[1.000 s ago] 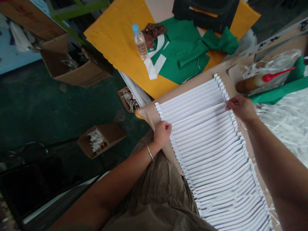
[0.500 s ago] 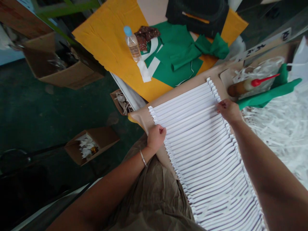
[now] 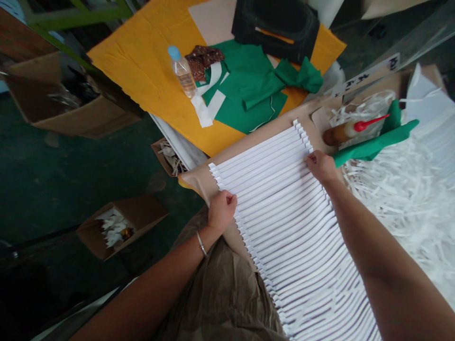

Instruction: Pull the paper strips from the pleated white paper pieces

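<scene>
Here we see the white paper strips [image 3: 280,199] laid side by side like the rungs of a ladder, their notched ends forming two ragged edges, on a tan paper sheet [image 3: 265,124] that runs diagonally across the view. The left hand [image 3: 222,211], with a metal bangle [image 3: 201,244] at its wrist, is curled closed over the near ends of the strips, while the right hand [image 3: 322,166] pinches the far ends with its fingertips [image 3: 310,160]. The two hands are well apart, with the strips spanning the space between them, and they stay at about the same row of strips as in the earlier views. Compared with those views, the whole scene has slid left and upward in the picture, so that a stack of white paper [image 3: 426,106] now shows more fully at upper right, beyond the shredded white paper [image 3: 398,203]. Above the strips lies a yellow sheet [image 3: 135,61] bearing green cloth [image 3: 245,90] and a plastic water bottle [image 3: 182,71]. A long green strip [image 3: 373,144] lies near the right hand, and a cardboard box [image 3: 121,222] of white scraps sits on the dark green floor, just left of the crumpled khaki cloth [image 3: 220,293].
</scene>
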A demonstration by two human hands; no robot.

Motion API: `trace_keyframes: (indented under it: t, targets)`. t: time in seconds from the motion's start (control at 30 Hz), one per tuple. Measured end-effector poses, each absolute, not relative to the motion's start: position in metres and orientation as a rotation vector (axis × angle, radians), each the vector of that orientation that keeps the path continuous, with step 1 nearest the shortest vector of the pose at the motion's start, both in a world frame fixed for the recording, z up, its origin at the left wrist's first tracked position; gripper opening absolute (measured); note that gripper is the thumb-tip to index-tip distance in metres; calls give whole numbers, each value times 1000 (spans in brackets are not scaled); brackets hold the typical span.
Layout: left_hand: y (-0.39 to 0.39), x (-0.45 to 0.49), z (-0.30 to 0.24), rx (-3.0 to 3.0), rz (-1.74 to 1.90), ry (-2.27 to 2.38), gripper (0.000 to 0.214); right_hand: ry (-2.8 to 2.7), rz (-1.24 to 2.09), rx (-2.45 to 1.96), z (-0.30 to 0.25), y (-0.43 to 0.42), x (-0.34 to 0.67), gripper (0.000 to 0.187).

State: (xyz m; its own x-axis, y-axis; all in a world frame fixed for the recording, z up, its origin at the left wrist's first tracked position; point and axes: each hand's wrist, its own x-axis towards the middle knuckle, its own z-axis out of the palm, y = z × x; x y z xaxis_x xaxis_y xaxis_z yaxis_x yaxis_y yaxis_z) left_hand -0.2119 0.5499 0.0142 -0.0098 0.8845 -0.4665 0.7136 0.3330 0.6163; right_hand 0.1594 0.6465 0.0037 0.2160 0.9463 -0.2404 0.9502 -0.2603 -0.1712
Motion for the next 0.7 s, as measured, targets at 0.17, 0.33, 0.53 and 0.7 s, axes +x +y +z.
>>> trace_keyframes:
  t: [0.17,0.33,0.53,0.7]
  targets:
    - [550,-212,12,1477,232,1763,25,1808,-388,2434,14,645,144,28]
    - [550,-219,13,1546,200,1767,29,1739,-196,2607,21,609,154,36]
    - [539,-233,15,1493,295,1678,26,1493,-118,2802,3,525,233,38]
    - [527,-222,20,1458,352,1568,22,1776,-204,2699,-12,484,262,34]
